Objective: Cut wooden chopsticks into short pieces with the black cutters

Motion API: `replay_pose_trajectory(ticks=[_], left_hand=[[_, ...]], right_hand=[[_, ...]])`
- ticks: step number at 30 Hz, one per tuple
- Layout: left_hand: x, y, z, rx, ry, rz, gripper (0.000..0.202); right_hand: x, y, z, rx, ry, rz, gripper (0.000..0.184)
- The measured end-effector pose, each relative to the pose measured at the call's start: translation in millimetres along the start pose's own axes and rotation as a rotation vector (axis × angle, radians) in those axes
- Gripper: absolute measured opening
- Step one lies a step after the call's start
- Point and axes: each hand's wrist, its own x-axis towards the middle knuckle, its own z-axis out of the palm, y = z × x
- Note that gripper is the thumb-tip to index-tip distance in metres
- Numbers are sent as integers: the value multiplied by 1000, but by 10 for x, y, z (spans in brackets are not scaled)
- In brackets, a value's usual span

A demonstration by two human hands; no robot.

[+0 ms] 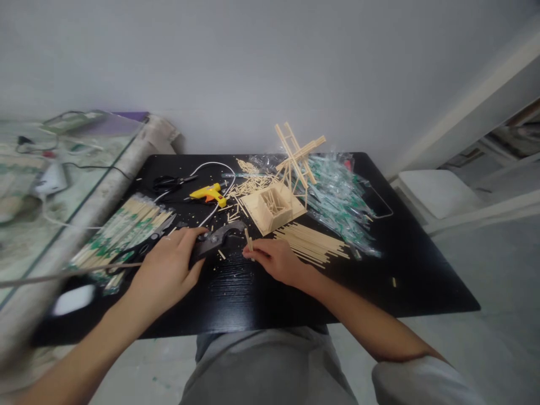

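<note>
My left hand (169, 261) is wrapped around dark-handled pruning shears (217, 237), whose blades point right. Just beyond the blade tip, my right hand (276, 260) pinches short wooden sticks (248, 241), held roughly upright. Behind my right hand, a row of long bare wooden sticks (312, 243) lies on the black table (261, 304). Farther back stands a model made of sticks, with a square base (257, 216), an open box (276, 208) holding short pieces, and a crossed frame (297, 154) rising behind.
A yellow glue gun (210, 193) lies left of the model, near scattered cut pieces (253, 184). Black scissors (172, 181) are behind it. Paper-wrapped chopsticks (122, 230) lie at left, torn plastic wrappers (341, 197) at right. A white stool (436, 193) stands beyond the table.
</note>
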Motion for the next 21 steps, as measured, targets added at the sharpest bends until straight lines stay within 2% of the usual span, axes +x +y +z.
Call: replay_pose_trajectory(ticks=[5,12,17,21], left_hand=[[30,124,-46,183,47,95,44],[58,221,-115,262,77,217,47],[61,214,-131,277,28,225,43],[67,207,-151,287,24,229,40]], right_hand=[[13,-12,4,-66,-19,-17,17],[-13,62,60,-202,11,-69,19],[-11,63,62,-215,-11,-67,14],[-3,45,50,-213,-10,-56,18]])
